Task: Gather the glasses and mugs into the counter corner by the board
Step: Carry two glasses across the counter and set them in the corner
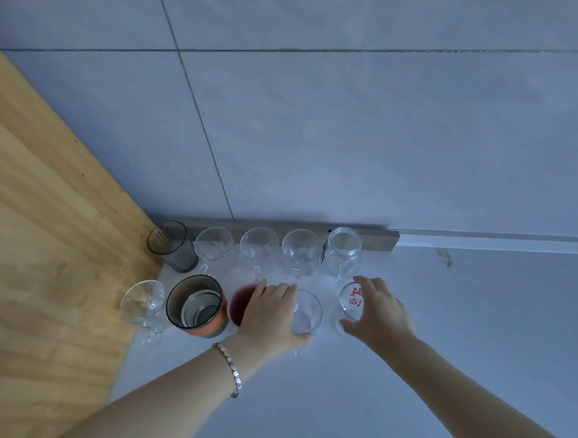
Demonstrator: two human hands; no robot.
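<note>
Left hand [269, 315] is gripping a clear round glass mug [306, 311]; right hand [378, 310] is clasping a red-printed clear glass [351, 303], both near the pale counter's [406, 381] back-left corner.

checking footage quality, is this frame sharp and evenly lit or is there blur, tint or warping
Head view: soft all over, with a cool blue tint; the right hand on the red-printed glass is smeared by motion; the clear mugs nearly vanish against the pale counter; wide-angle warping bends the tile lines and the wooden board.
</note>
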